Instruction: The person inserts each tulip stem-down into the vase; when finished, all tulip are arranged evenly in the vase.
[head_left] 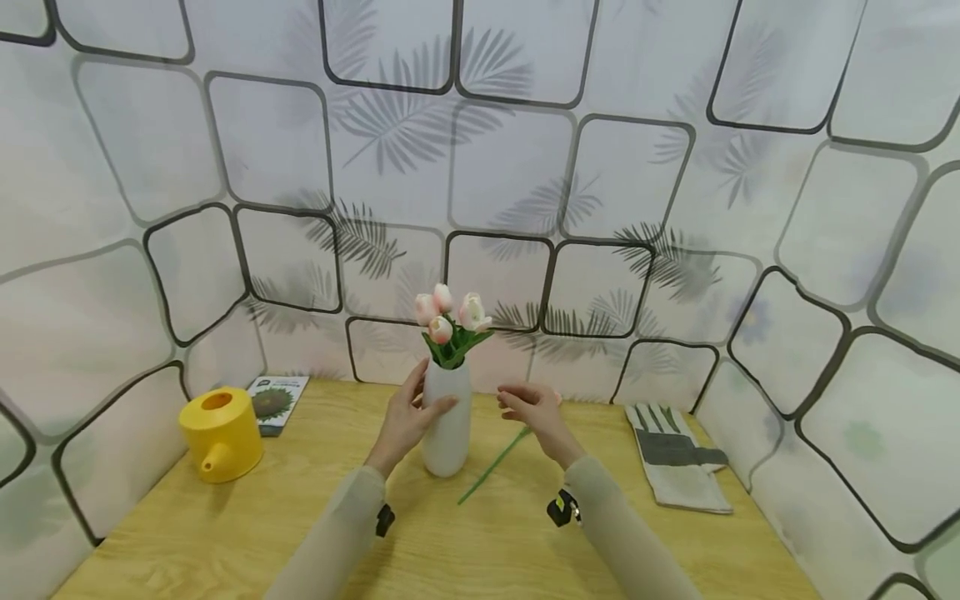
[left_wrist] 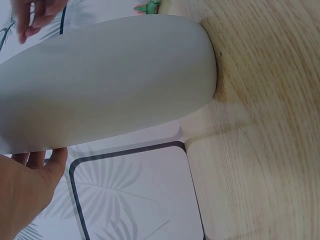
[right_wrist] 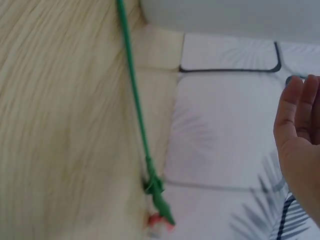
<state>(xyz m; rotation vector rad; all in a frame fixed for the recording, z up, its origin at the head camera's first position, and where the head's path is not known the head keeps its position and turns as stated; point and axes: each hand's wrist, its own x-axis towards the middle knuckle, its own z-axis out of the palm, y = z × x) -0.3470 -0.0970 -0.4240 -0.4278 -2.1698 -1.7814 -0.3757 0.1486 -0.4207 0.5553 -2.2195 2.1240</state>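
A tall white vase (head_left: 447, 425) stands upright on the wooden table, holding several pale pink and white artificial tulips (head_left: 442, 315) with green leaves. My left hand (head_left: 411, 417) grips the vase from its left side, thumb across the front; in the left wrist view its fingers touch the smooth wall. To the right of the vase my right hand (head_left: 536, 417) is raised with fingers loosely bent and nothing in them. Below it a single flower lies on the table, its green stem (head_left: 495, 465) slanting towards me. The right hand mostly covers its bloom in the head view.
At the left stands a yellow watering can (head_left: 222, 437), with a printed seed packet (head_left: 276, 400) behind it. A pair of grey and white gloves (head_left: 678, 457) lies at the right. Patterned fabric walls (head_left: 510, 183) enclose the table at the back and sides.
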